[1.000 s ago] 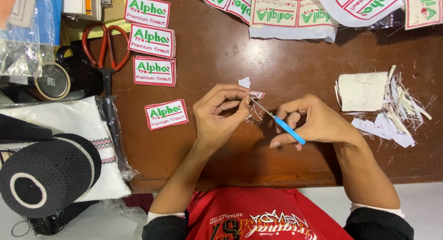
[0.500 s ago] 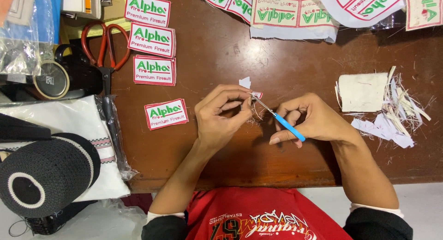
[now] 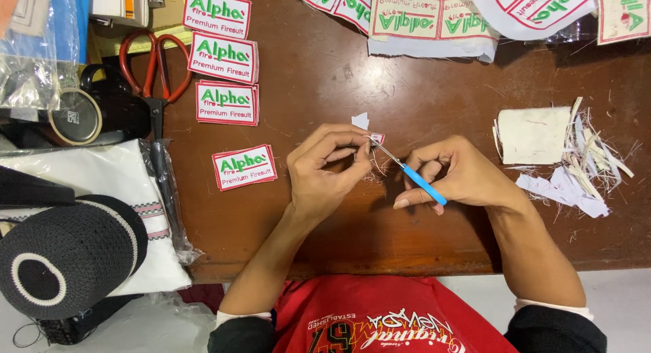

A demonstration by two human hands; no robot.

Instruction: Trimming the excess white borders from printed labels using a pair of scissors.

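While left hand [image 3: 325, 170] pinches small patch [image 3: 376, 138], right hand [image 3: 451, 173] grips blue-handled tool [image 3: 420, 182] over brown wooden table [image 3: 380, 238].

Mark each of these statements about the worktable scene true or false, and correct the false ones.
1. The right hand holds a blue-handled tool. True.
2. The left hand pinches a small patch at the tool's tip. True.
3. The red-handled scissors are in the left hand. False: they lie on the table, untouched, at the far left.
4. Four finished patches lie separately left of the hands. True.
5. The pile of fabric scraps sits left of the hands. False: it lies to the right.
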